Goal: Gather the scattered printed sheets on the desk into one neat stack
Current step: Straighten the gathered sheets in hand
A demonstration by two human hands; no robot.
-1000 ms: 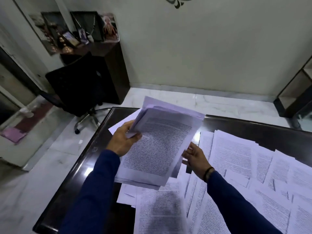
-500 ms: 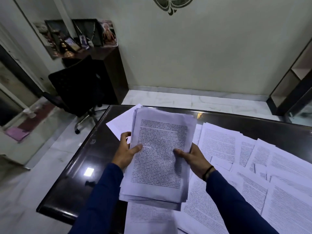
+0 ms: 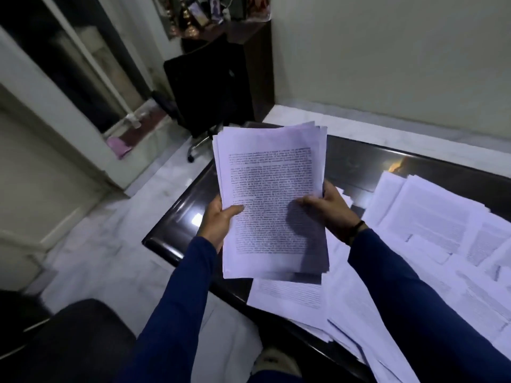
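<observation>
Both hands hold the gathered stack (image 3: 269, 200) in the air at frame centre, above the near left corner of the desk (image 3: 359, 161). The left hand (image 3: 217, 222) grips the stack's left edge, thumb curled over the printed face. The right hand (image 3: 326, 205) grips the right edge the same way.

Risk, as a judgement: the stack's edges are uneven at top and bottom, so sheets may slide out if either grip loosens. It is supported only around mid-height; the upper half could flop backward. Part of it appears to hang past the desk edge, so a slipped sheet could reach the floor (image 3: 116, 217).

The loose sheets (image 3: 431, 222) lie overlapping across the right of the frame, still ungathered. One sheet (image 3: 287, 297) lies directly below the held stack. Setting the stack down there would trap it askew.

An office chair (image 3: 204, 87) stands at upper centre, well apart from the desk. A cabinet (image 3: 257, 64) bearing small framed items sits behind it.
</observation>
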